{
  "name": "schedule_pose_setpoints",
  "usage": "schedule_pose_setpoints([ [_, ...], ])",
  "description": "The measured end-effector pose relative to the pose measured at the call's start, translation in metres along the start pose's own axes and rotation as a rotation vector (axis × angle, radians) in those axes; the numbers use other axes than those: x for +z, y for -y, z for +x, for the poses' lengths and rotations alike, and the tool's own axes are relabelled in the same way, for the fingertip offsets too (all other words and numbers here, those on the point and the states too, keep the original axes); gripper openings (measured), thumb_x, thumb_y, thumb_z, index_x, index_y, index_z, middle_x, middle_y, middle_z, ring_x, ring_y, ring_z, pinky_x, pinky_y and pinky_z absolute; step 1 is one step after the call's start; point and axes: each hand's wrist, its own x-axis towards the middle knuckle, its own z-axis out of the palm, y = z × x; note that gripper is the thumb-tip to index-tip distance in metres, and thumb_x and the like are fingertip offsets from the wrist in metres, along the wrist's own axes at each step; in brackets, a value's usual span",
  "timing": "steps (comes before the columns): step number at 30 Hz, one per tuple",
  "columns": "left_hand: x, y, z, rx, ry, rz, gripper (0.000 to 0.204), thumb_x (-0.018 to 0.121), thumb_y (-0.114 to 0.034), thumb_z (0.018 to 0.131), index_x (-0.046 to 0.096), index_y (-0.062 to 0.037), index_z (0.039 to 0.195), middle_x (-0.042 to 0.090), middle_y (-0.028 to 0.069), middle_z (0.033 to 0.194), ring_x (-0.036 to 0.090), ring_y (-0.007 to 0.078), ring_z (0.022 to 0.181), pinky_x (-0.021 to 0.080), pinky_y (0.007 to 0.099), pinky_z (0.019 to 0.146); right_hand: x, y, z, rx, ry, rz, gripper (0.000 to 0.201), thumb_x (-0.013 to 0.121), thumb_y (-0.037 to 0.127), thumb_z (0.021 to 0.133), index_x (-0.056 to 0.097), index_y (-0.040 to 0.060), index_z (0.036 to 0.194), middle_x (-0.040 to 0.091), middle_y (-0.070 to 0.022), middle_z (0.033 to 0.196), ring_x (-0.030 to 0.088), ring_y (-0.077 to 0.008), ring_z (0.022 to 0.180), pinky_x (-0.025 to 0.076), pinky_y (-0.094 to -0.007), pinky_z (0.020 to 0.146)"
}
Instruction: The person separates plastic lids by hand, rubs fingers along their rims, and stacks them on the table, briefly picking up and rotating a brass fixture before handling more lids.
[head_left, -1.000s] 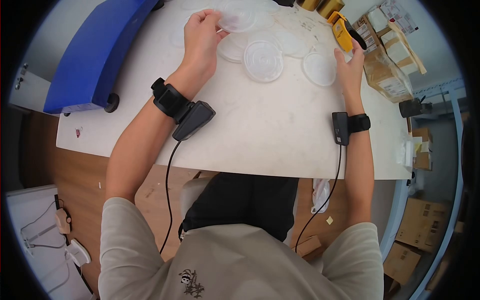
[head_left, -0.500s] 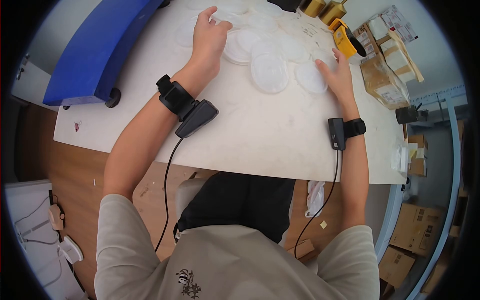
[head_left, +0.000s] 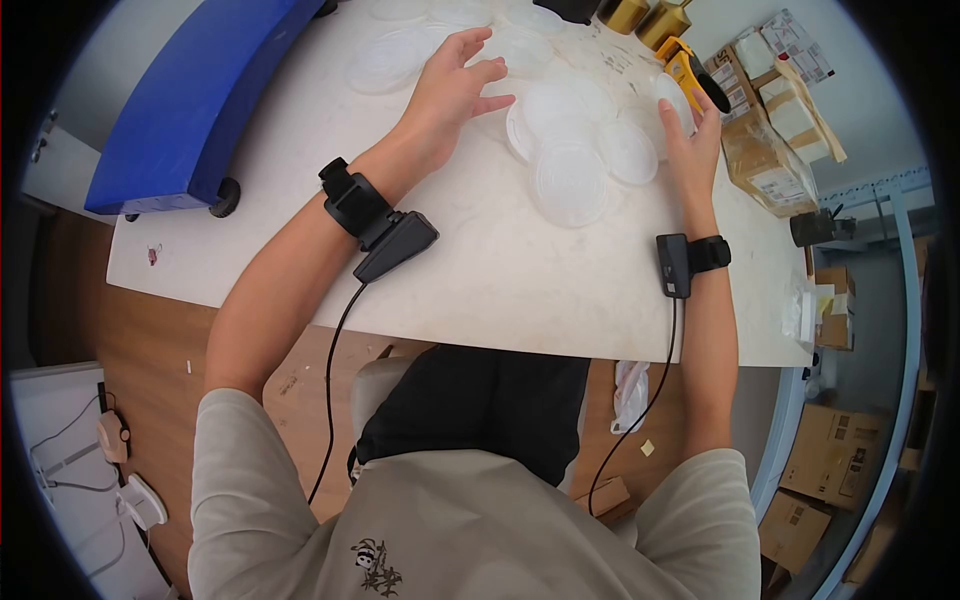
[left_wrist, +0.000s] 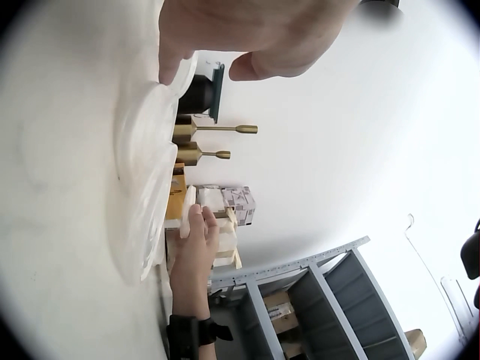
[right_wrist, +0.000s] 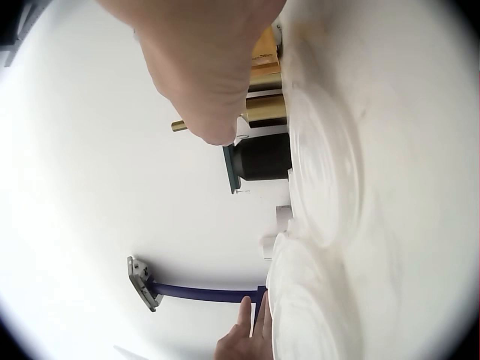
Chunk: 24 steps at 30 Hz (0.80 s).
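Observation:
Clear round plastic lids (head_left: 570, 182) lie overlapping on the white table, partly stacked. My left hand (head_left: 440, 100) is over their left side, fingers spread, one fingertip right at the edge of a lid (head_left: 521, 130). In the left wrist view, the same hand (left_wrist: 247, 34) hangs above the lids (left_wrist: 142, 150), its thumb apart from the fingers. My right hand (head_left: 692, 150) pinches one plastic lid (head_left: 672, 92) between thumb and fingers, tilted up off the table. The left wrist view shows this held lid (left_wrist: 189, 210) on edge.
A yellow-and-black device (head_left: 690, 72) and cardboard boxes (head_left: 768, 160) stand right of my right hand. Brass-coloured objects (head_left: 662, 22) are at the back. A long blue piece of equipment (head_left: 200, 110) on wheels occupies the left. More lids (head_left: 395, 58) lie beyond my left hand.
My left hand no longer holds the lid it held a second ago; it has moved right and its fingers have spread. The lid pile has slid towards me. My right hand has lifted a lid.

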Motion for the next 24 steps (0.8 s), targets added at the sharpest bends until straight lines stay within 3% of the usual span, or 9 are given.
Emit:
schedule_pose_setpoints([
  [3,0.003,-0.001,-0.003,-0.047,0.053,0.011,0.056,0.058,-0.016,0.094,0.035,0.002,0.143,0.028,0.016,0.151,0.04,0.0264,0.135,0.047,0.0405,0.105,-0.002,0.003,0.001,0.06,0.012,0.086,0.062,0.068,0.041,0.089,0.049,0.0014,0.132,0.051,-0.0201,0.133,0.051,-0.0316,0.125,0.041,-0.0397,0.101],
  [7,0.003,-0.005,-0.004,-0.009,0.107,0.078,0.039,0.058,-0.02,0.096,0.051,-0.0005,0.129,0.049,0.0132,0.136,0.051,0.0226,0.126,0.049,0.0374,0.101,0.0,0.008,-0.001,0.051,0.087,0.282,0.06,0.066,0.042,0.09,0.05,0.0031,0.132,0.051,-0.017,0.135,0.051,-0.0305,0.125,0.041,-0.0405,0.1],
  [10,0.007,-0.009,-0.007,-0.004,0.214,0.071,0.034,0.058,-0.025,0.096,0.057,-0.002,0.121,0.058,0.0108,0.123,0.059,0.021,0.117,0.05,0.0354,0.098,0.005,0.027,-0.008,-0.082,0.138,0.375,0.06,0.07,0.041,0.087,0.051,0.0048,0.131,0.051,-0.0148,0.137,0.05,-0.0292,0.127,0.042,-0.0411,0.099],
  [11,0.01,-0.011,-0.009,-0.016,0.279,0.053,0.033,0.058,-0.027,0.097,0.059,-0.0025,0.119,0.062,0.0096,0.118,0.062,0.0205,0.112,0.05,0.0345,0.096,0.005,0.037,-0.011,-0.213,0.156,0.316,0.061,0.075,0.038,0.083,0.052,0.0056,0.13,0.051,-0.0148,0.137,0.05,-0.0292,0.127,0.042,-0.0406,0.099],
  [12,0.013,-0.011,-0.012,-0.016,0.279,0.053,0.033,0.058,-0.027,0.097,0.059,-0.0025,0.119,0.062,0.0096,0.118,0.062,0.0205,0.112,0.05,0.0345,0.096,0.004,0.047,-0.013,-0.344,0.174,0.256,0.063,0.08,0.035,0.08,0.052,0.0064,0.129,0.05,-0.0148,0.138,0.049,-0.0292,0.128,0.042,-0.0401,0.1],
  [15,0.019,-0.009,-0.016,-0.055,0.38,0.055,0.034,0.06,-0.028,0.096,0.057,-0.003,0.119,0.063,0.0088,0.114,0.064,0.02,0.109,0.052,0.0327,0.094,0.003,0.077,-0.019,-0.512,0.196,0.291,0.069,0.087,0.029,0.069,0.055,0.0084,0.127,0.05,-0.0145,0.138,0.048,-0.0295,0.128,0.042,-0.0393,0.103],
  [18,0.016,-0.005,-0.015,-0.101,0.403,0.076,0.035,0.064,-0.024,0.094,0.053,-0.0034,0.12,0.065,0.0079,0.109,0.065,0.0179,0.104,0.053,0.0311,0.091,0.004,0.088,-0.026,-0.525,0.212,0.289,0.07,0.09,0.028,0.065,0.057,0.0094,0.124,0.05,-0.0143,0.139,0.048,-0.0299,0.129,0.042,-0.0389,0.105],
  [20,0.014,-0.003,-0.012,-0.012,0.342,0.071,0.038,0.068,-0.018,0.091,0.051,-0.0029,0.121,0.066,0.0065,0.103,0.065,0.0153,0.098,0.054,0.031,0.089,0.005,0.089,-0.027,-0.534,0.222,0.277,0.069,0.09,0.028,0.065,0.058,0.0093,0.123,0.049,-0.0142,0.139,0.049,-0.0298,0.128,0.043,-0.0389,0.104],
  [24,0.012,-0.004,-0.009,-0.003,0.221,0.107,0.04,0.07,-0.015,0.089,0.05,-0.0018,0.122,0.066,0.0056,0.1,0.063,0.0134,0.094,0.053,0.0309,0.087,0.004,0.089,-0.03,-0.508,0.248,0.311,0.061,0.087,0.022,0.069,0.059,0.0084,0.121,0.05,-0.0143,0.139,0.053,-0.0282,0.123,0.047,-0.0369,0.098],
])
